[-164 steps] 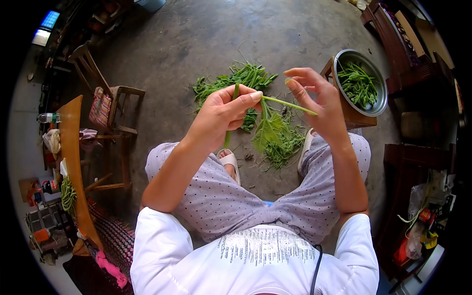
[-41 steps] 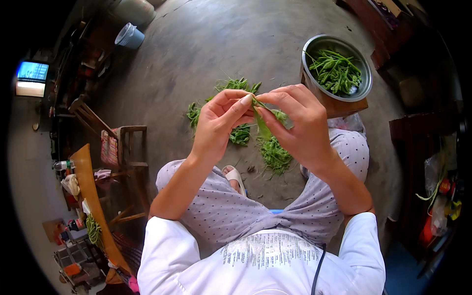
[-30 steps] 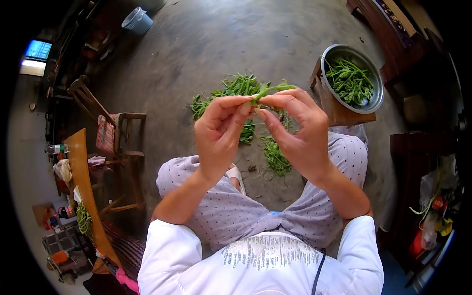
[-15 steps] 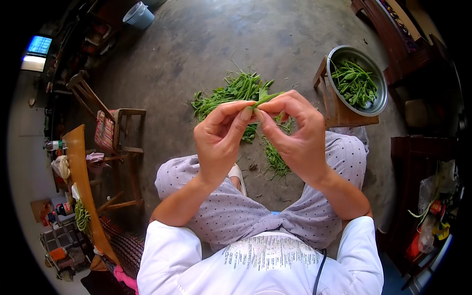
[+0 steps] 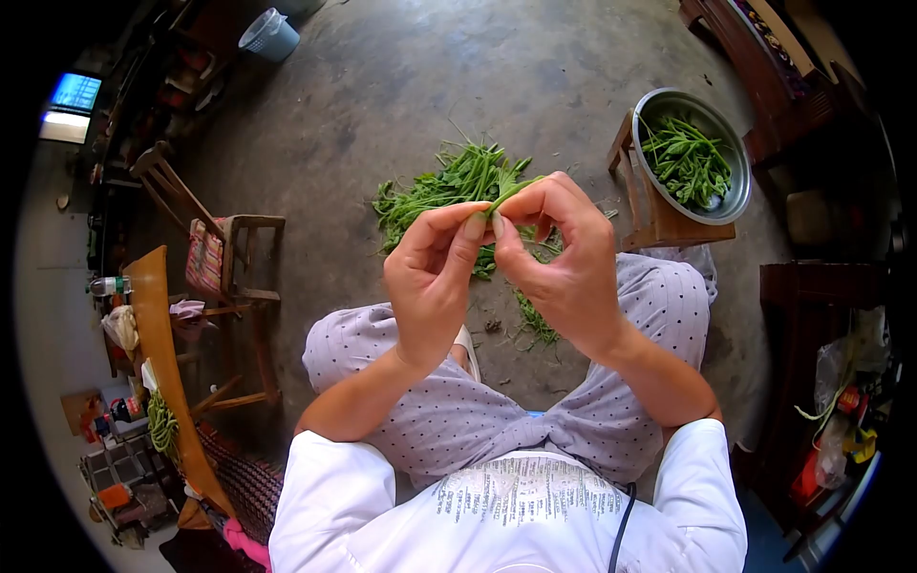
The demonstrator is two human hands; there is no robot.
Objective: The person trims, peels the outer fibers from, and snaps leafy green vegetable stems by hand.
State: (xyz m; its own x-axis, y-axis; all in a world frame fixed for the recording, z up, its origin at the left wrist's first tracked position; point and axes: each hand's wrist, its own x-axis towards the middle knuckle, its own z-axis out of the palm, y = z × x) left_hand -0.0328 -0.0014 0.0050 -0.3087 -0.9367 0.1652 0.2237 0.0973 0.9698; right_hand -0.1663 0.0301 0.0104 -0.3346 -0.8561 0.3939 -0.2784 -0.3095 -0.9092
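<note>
Thumb and forefinger of my left hand (image 5: 432, 272) pinch one end of a green stem (image 5: 510, 194). My right hand (image 5: 565, 258) pinches the same stem just beside it, the fingertips of both hands almost touching. Beyond the hands a pile of leafy green stems (image 5: 454, 180) lies on the floor. A smaller heap of thin green scraps (image 5: 535, 320) is partly hidden below my right hand. To the right, a metal basin (image 5: 743, 194) holds green stems and leaves.
The basin rests on a wooden stool (image 5: 659, 218). At the left are a wooden chair (image 5: 250, 222) and a wooden table edge (image 5: 153, 315). A blue bin (image 5: 271, 38) stands at the upper left, and dark furniture (image 5: 812, 286) is at the right.
Earlier my right hand was apart from the stem, with a large leaf hanging from it; now both hands pinch a stem together. Lately the hands have shifted only slightly, my right one moving a little left.
</note>
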